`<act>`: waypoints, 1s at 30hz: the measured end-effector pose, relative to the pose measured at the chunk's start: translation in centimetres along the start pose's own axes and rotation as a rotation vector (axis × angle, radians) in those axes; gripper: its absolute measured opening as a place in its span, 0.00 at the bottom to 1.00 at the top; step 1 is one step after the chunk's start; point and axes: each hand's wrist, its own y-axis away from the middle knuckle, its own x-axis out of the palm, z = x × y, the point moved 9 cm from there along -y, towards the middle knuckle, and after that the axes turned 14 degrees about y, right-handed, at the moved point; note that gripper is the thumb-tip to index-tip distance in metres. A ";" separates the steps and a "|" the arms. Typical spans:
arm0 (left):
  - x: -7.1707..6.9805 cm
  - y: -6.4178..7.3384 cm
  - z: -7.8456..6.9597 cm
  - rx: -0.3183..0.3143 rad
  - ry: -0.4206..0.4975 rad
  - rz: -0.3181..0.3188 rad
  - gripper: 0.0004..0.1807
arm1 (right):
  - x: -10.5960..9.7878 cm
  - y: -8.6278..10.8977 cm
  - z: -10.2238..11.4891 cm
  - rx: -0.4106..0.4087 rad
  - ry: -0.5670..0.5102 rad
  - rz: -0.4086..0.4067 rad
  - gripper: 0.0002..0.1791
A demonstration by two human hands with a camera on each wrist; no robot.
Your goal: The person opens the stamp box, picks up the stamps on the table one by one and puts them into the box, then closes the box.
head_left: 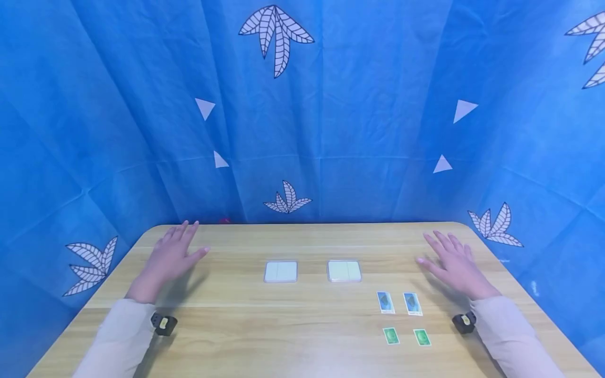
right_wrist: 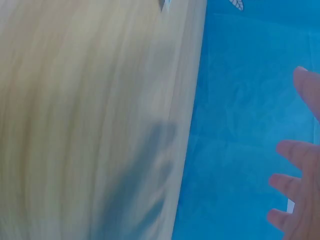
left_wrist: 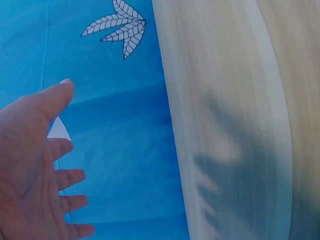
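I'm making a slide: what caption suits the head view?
Left hand and right hand, both empty, flank two pale rectangular pieces, two blue cards and two green cards on a wooden table.

No legible lettering, any print on blue cards (head_left: 413,304) too small

In the head view, the bottom edge cuts off your left sleeve (head_left: 113,338), your right sleeve (head_left: 512,336) and the table (head_left: 283,336). The prints on the 2 blue cards (head_left: 385,303) and 2 green cards (head_left: 391,336) are too small for you to read. A red thing (head_left: 225,221) sits mostly hidden behind the table's far edge. Your wrist views crop your left hand (left_wrist: 35,165) and right hand (right_wrist: 305,185); the left hides part of a white triangle (left_wrist: 59,131). You can't identify the sliver (right_wrist: 166,5) at the right view's top.
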 end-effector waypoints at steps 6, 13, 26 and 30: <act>0.8 -0.5 -1.2 0.011 0.021 0.016 0.44 | 0.2 -0.4 0.8 -0.008 -0.025 0.004 0.41; 1.6 -0.9 -2.8 0.016 0.061 0.025 0.45 | 0.4 -1.0 1.8 -0.030 -0.048 0.006 0.40; 3.4 -2.0 -5.7 0.051 0.169 0.038 0.44 | 0.7 -1.4 3.4 -0.062 -0.116 -0.018 0.39; 4.0 -2.3 -6.4 0.046 0.188 0.058 0.44 | 0.9 -1.6 3.9 -0.085 -0.118 -0.027 0.38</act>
